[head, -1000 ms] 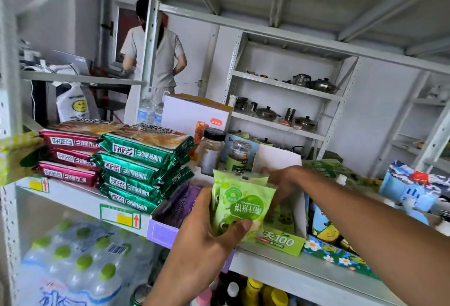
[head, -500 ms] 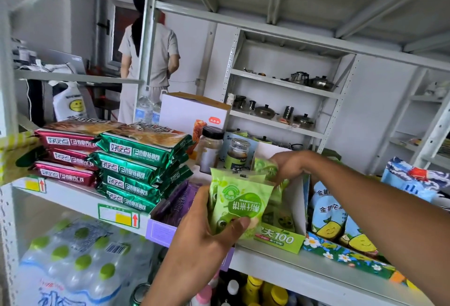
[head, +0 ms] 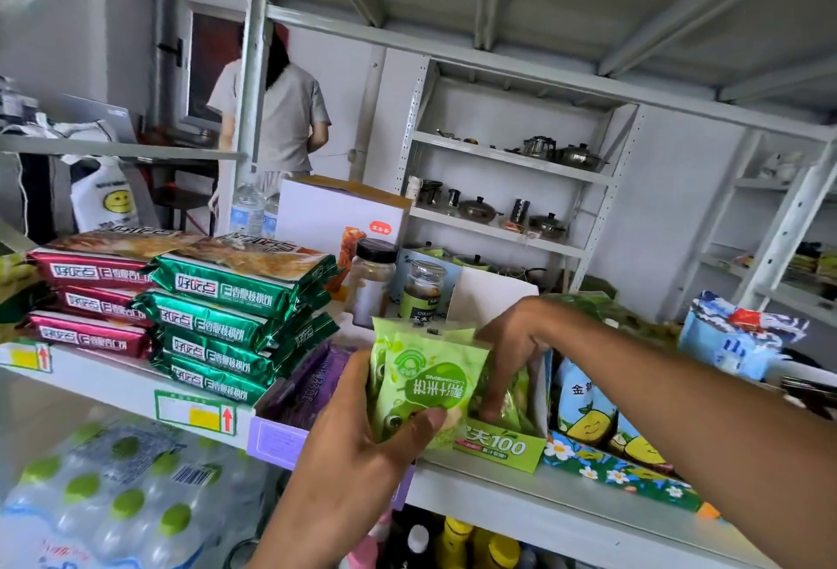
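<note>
Grey metal shelving (head: 498, 494) carries the green display box (head: 502, 448) just under your right hand (head: 514, 342), whose fingers dip inside, perhaps pinching something, though that's half hidden. Your left hand (head: 358, 441) clamps the green snack packets (head: 425, 387) thumb-to-fingers. Expect light, soft, slippery film, so grip the flat middle.

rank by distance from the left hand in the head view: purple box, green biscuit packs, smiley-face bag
1. purple box, just beside the left hand.
2. green biscuit packs, farther left on the shelf.
3. smiley-face bag, far back left.
</note>
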The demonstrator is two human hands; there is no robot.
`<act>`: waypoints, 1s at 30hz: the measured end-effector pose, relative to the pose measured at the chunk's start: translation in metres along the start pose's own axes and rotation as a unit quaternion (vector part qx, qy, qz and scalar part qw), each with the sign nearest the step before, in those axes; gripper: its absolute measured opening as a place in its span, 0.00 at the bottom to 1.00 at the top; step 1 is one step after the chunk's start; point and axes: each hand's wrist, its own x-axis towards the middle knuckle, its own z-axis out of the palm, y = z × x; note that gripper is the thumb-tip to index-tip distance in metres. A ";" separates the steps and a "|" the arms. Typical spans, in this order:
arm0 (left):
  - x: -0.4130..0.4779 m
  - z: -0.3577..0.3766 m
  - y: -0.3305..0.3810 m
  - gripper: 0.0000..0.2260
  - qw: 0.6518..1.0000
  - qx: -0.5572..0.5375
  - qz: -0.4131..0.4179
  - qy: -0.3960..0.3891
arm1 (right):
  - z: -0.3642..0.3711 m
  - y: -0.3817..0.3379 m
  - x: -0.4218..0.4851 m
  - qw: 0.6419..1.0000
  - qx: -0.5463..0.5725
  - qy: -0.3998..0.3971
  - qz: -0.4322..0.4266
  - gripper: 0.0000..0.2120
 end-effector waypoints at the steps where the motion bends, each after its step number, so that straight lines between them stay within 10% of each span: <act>1: 0.000 0.000 0.000 0.21 1.000 0.000 0.000 0.002 | 0.003 -0.003 -0.003 1.000 0.001 0.005 0.006 0.21; 5: -0.001 0.002 0.002 0.22 1.000 0.000 -0.001 0.006 | 0.012 -0.005 -0.010 0.998 -0.045 0.041 0.017 0.32; 10: 0.000 0.000 0.005 0.27 0.999 0.009 -0.011 0.029 | 0.014 0.002 -0.011 0.998 -0.010 0.061 -0.030 0.17; 15: 0.008 -0.002 0.011 0.30 0.999 0.021 -0.026 -0.008 | -0.001 0.005 -0.016 0.985 -0.077 0.148 -0.049 0.39; 21: 0.053 0.016 0.036 0.27 0.994 0.024 -0.015 -0.110 | -0.043 0.029 -0.056 0.936 -0.030 0.349 -0.045 0.21; 26: 0.103 0.050 0.030 0.34 0.978 0.120 -0.015 -0.172 | -0.039 0.040 -0.076 0.910 0.018 0.413 -0.023 0.45; 30: 0.110 0.057 0.028 0.36 0.931 0.244 -0.038 -0.270 | -0.024 0.039 -0.080 0.916 0.025 0.399 -0.044 0.46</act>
